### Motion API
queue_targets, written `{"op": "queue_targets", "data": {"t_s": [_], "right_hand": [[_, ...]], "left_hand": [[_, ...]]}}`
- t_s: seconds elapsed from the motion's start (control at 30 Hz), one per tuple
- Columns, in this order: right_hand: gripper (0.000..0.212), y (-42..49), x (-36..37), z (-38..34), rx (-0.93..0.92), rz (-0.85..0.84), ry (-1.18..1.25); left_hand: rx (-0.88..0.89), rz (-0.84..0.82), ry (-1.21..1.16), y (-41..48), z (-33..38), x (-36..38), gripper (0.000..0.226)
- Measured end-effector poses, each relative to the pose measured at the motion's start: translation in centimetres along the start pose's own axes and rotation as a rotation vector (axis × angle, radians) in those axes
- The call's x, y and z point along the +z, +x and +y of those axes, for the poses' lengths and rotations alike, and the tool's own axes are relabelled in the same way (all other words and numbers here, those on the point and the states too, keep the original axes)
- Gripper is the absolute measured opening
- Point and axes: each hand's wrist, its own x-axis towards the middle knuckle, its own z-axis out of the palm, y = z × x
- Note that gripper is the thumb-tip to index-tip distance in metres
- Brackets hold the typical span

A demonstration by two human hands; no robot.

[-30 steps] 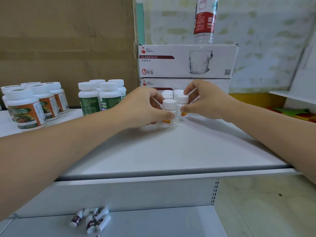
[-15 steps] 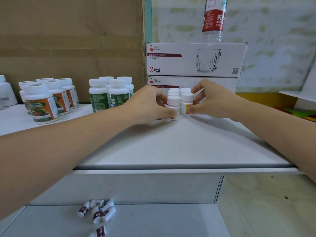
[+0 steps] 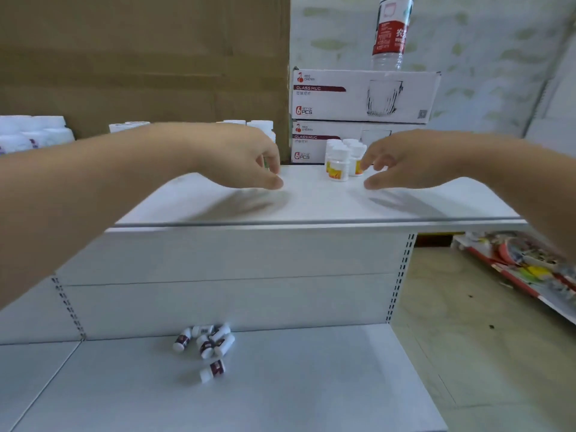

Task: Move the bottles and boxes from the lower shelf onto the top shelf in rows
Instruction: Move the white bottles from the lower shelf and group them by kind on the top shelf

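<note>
1. The vials (image 3: 205, 341) were small and white with dark red labels. They lay on their sides in a loose heap on the lower shelf (image 3: 311, 397), near its back wall, with one a little apart toward the front.
2. The bottles (image 3: 338, 165) were white-capped with yellow-orange labels. They stood upright in a tight cluster on the top shelf (image 3: 311, 204), just before the lower of two stacked mug boxes (image 3: 361, 98).
3. Blurred jars (image 3: 31, 134) stood at the top shelf's far left, and white caps (image 3: 249, 122) showed behind the left hand. A water bottle (image 3: 391, 32) stood on the boxes.
4. The top shelf lay bare from the cluster forward to its front edge. The lower shelf was bare in front and to the right of the vials, out to its right edge.
5. The left hand (image 3: 246, 160) hovered over the top shelf, left of the bottles and apart from them. Its fingers were loosely curled downward and held nothing.
6. The right hand (image 3: 405, 160) hovered right of the cluster, loosely curled and gripping nothing. Its fingertips (image 3: 367, 163) were just beside the right bottle; blur hid whether they touched.
</note>
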Motion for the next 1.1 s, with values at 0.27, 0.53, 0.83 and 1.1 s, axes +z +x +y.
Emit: {"op": "queue_targets", "data": {"t_s": [0.27,0.53,0.83,1.1], "right_hand": [[0.033,-8.1,1.7,-11.2,-0.031,0.028,0.004],[0.038,-11.7,9.3,-19.9,-0.053,-0.173,0.005],[0.047,-7.3,21.2,-21.9,-0.043,-0.427,0.047],[0.038,3.1,36.8,-22.3,-0.001,-0.445,0.283]], "left_hand": [[0.078,0.074,0.018,-14.0,-7.4,0.9,0.026],[0.150,0.131,0.043,-23.1,-15.0,8.0,0.027],[-0.111,-0.103,-0.033,-21.6,-22.6,22.8,0.030],[-0.256,-0.165,-0.272,-14.1,-24.2,35.8,0.032]]}}
